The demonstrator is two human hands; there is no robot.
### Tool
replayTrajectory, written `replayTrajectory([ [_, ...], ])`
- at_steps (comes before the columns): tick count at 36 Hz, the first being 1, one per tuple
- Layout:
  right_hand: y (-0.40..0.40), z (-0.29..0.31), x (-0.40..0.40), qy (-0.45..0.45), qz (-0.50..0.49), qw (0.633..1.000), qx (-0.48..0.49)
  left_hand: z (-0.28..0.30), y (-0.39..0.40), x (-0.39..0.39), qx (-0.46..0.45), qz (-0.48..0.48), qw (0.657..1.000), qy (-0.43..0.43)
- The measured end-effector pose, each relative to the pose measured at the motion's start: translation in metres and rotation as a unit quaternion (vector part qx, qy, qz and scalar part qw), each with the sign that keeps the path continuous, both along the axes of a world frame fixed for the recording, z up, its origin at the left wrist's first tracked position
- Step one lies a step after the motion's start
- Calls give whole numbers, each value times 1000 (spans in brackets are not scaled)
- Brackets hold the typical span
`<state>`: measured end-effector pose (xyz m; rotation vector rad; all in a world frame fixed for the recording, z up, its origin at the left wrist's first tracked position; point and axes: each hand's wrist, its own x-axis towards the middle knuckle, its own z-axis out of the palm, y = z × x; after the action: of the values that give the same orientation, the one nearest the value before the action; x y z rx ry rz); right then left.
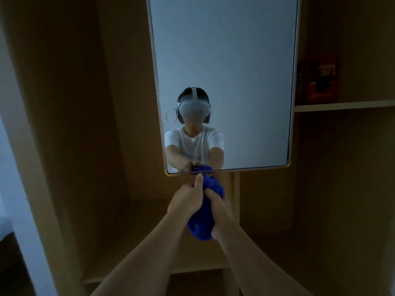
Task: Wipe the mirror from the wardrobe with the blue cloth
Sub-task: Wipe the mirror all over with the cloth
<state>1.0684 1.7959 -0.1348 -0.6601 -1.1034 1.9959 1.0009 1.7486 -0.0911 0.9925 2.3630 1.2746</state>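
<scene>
a tall mirror, smooth glass in a thin pale frame with rounded corners, is seen hung upright in a matt wooden wardrobe, its long axis running from 12 to 6 o'clock. the glass lies at 12 o'clock from both hands, its lower edge just beyond the fingertips. a soft, crumpled blue cloth is bunched just below that edge, not yet pressed to the glass. it is gripped by the curled fingers of the left hand at 9 o'clock and the right hand at 3 o'clock; the left thumb is judged nearest the frame.
</scene>
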Motion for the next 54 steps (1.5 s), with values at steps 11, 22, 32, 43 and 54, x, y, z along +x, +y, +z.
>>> replayTrajectory([
  [11,5,17,-24,99,122,968,-198,47,-13,-39,294,222,900,235],
  [22,12,3,-33,177,155,957,-171,89,5,-70,304,47,948,-86],
  [32,44,7,15,287,126,940,-133,74,23,-74,331,62,934,-120],
  [43,40,8,36,290,80,945,-129,69,16,-48,414,103,901,-76],
  [54,77,40,99,225,-176,948,-137,68,10,-42,420,118,897,-71],
])
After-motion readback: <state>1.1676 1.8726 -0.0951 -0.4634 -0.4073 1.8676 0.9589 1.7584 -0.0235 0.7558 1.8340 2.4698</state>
